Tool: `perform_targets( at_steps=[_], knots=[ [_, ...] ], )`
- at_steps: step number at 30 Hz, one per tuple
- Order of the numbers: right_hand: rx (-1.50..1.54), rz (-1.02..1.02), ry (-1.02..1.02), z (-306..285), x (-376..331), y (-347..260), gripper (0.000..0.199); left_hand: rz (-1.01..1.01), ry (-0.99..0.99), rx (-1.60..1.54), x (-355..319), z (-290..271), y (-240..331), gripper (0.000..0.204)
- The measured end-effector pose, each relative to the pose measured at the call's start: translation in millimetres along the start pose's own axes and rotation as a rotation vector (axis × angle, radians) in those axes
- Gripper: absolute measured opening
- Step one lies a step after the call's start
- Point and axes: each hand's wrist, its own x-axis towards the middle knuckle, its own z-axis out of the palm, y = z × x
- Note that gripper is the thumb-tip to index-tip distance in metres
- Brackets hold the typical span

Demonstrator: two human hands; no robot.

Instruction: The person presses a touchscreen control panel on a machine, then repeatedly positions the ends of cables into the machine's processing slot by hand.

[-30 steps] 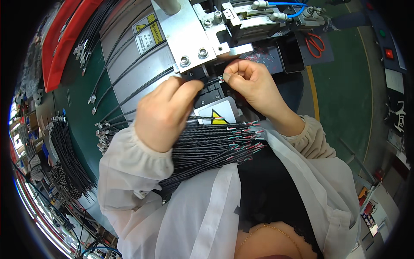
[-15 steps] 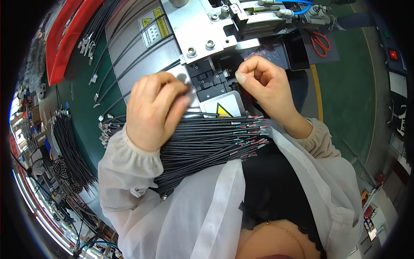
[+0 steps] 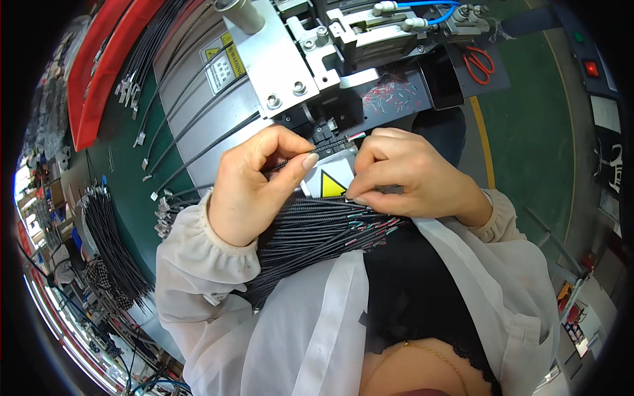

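A single black braided cable (image 3: 317, 150) is pinched in the fingers of the left hand (image 3: 254, 188) and right hand (image 3: 403, 175), its tip at the grey machine (image 3: 297, 66), above the cable bundle (image 3: 317, 231) across the lap.

Red-handled scissors (image 3: 478, 63) lay on a dark tray at the top right. A blue hose (image 3: 429, 5) ran along the top to white fittings on a grey metal block. Just left of the block, a shiny metal plate (image 3: 277, 63) had two round bolts in it. A yellow warning sticker (image 3: 224, 61) sat on the grey cover beside the plate. The worktop (image 3: 528, 132) was green, with a yellow line (image 3: 482, 142) painted down it. A red button (image 3: 592, 68) showed at the far right. Long red bars (image 3: 99, 72) lay at the top left, and a heap of black cables (image 3: 112, 244) hung at the left edge
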Motion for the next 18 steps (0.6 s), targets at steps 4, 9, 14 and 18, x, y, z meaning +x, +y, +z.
perform_targets(
  at_steps=[4,9,14,18],
  knots=[
    [0.423,0.512,0.2,-9.8,2.2,-5.9,0.013,0.099,0.087,0.026,9.7,13.0,-11.6,0.011],
    [0.604,0.6,0.329,-6.1,10.2,2.1,0.011,0.086,0.069,0.099,12.7,14.2,-6.0,0.014],
    [0.611,0.544,0.443,5.3,13.7,8.2,0.009,0.141,0.1,0.12,14.9,17.6,-1.8,0.012],
    [0.533,0.486,0.431,3.5,12.0,9.5,0.01,0.135,0.129,0.093,14.0,18.0,-0.6,0.01]
  ],
)
